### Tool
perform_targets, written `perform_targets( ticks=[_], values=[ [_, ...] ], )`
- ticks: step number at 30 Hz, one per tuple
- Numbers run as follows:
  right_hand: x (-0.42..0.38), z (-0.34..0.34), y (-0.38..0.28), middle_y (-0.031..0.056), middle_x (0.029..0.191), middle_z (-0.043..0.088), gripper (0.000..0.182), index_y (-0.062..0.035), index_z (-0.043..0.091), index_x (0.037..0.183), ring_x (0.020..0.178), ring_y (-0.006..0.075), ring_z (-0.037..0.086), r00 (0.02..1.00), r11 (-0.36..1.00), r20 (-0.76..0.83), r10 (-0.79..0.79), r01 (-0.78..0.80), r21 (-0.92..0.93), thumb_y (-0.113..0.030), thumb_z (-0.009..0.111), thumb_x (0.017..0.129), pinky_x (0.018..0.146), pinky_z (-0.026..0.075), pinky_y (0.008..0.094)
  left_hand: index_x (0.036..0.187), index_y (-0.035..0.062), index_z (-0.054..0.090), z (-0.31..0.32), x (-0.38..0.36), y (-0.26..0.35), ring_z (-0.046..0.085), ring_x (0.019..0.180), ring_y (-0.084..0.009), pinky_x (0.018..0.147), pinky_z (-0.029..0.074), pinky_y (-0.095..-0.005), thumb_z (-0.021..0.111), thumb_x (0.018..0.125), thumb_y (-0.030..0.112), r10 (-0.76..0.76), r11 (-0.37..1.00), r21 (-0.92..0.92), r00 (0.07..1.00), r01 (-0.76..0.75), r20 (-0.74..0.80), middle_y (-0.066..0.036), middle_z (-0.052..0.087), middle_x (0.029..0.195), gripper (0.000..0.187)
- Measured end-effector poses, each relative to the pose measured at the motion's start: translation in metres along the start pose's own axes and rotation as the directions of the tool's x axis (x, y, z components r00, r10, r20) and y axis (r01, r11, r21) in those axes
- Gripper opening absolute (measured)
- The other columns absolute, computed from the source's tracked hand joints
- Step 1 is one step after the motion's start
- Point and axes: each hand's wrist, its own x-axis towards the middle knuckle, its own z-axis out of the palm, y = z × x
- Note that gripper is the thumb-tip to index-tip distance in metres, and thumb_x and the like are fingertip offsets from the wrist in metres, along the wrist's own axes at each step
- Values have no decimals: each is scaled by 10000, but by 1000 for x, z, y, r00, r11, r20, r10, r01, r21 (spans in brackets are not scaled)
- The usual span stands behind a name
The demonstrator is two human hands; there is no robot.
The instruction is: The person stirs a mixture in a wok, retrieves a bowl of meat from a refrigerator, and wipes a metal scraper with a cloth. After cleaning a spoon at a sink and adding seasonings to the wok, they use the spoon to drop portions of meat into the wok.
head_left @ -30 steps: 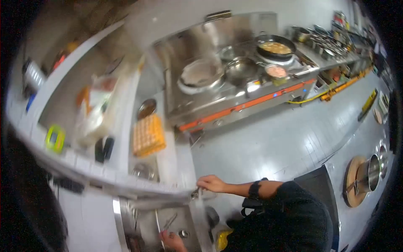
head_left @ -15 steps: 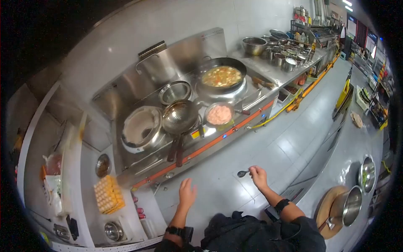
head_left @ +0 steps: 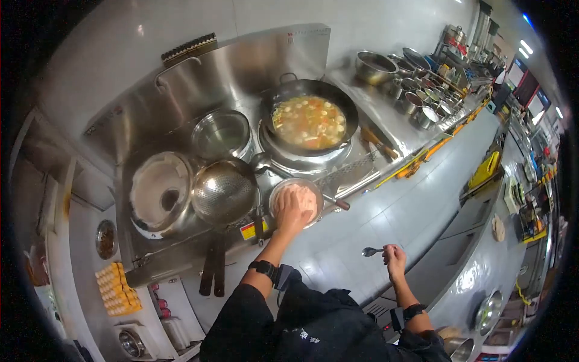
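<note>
My left hand [head_left: 291, 211] reaches over a bowl of pink minced meat [head_left: 308, 196], its fingers on the meat; whether they grip any is hidden. To the right, over the floor, my right hand [head_left: 395, 258] is closed around the handle of a small spoon [head_left: 371, 251], whose bowl points left. Behind the meat a black wok [head_left: 351, 114] on the stove holds soup with orange and pale pieces [head_left: 309, 122]. Left of the meat lies a perforated strainer [head_left: 224, 190], and a metal pot [head_left: 222, 134] stands behind it. A ladle [head_left: 262, 161] rests beside the wok.
An open burner [head_left: 145, 193] is at the stove's left. Metal bowls [head_left: 375, 66] and seasoning containers [head_left: 427, 116] line the back right counter. Egg trays [head_left: 116, 288] sit at lower left. A steel counter [head_left: 467, 274] runs along the right.
My left hand has moved forward from above the floor to the meat bowl. My right hand still holds the spoon. The view has shifted closer to the stove.
</note>
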Motion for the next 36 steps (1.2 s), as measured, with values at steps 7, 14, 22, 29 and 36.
perform_targets(
  ticks=[7, 14, 22, 29, 36],
  values=[
    [118, 21, -71, 34, 668, 556, 241, 12, 587, 874, 554, 71, 469, 978, 999, 204, -49, 49, 3, -201, 482, 916, 503, 378, 204, 1206, -63, 399, 16, 21, 9, 432, 1083, -365, 934, 341, -463, 746, 562, 380, -179, 980, 116, 975, 164, 130, -220, 462, 1158, 855],
    [251, 70, -117, 30, 669, 539, 223, 27, 570, 902, 567, 85, 463, 821, 989, 557, -125, 61, 132, -176, 478, 917, 522, 378, 217, 1047, 59, 591, -10, 62, 33, 558, 965, -329, 850, 422, -417, 641, 707, 120, -487, 873, 231, 766, 429, 420, -179, 599, 1015, 350],
    [310, 103, -134, 37, 660, 554, 188, 12, 581, 919, 554, 78, 462, 674, 988, 735, -80, -44, 149, -154, 492, 915, 512, 372, 211, 981, -25, 616, 18, 12, -15, 623, 795, -195, 717, 496, -284, 671, 612, -2, -728, 558, -313, 634, 769, 259, -112, 652, 898, 374],
    [288, 120, -127, 59, 686, 593, 176, 4, 576, 898, 543, 77, 478, 624, 996, 779, -57, -15, 85, -154, 498, 910, 497, 382, 214, 1054, -18, 557, -4, 22, 8, 596, 804, -190, 730, 492, -305, 624, 800, 236, -865, -122, -912, 408, 391, 291, -84, 617, 945, 365],
    [238, 130, -125, 44, 692, 568, 209, 1, 572, 915, 582, 90, 478, 576, 999, 816, -46, 10, 49, -181, 469, 926, 549, 393, 220, 905, 22, 603, 27, -21, -26, 602, 889, -232, 794, 488, -367, 444, 898, 358, -536, -640, -743, 807, -196, 248, -101, 634, 901, 372]
  ],
)
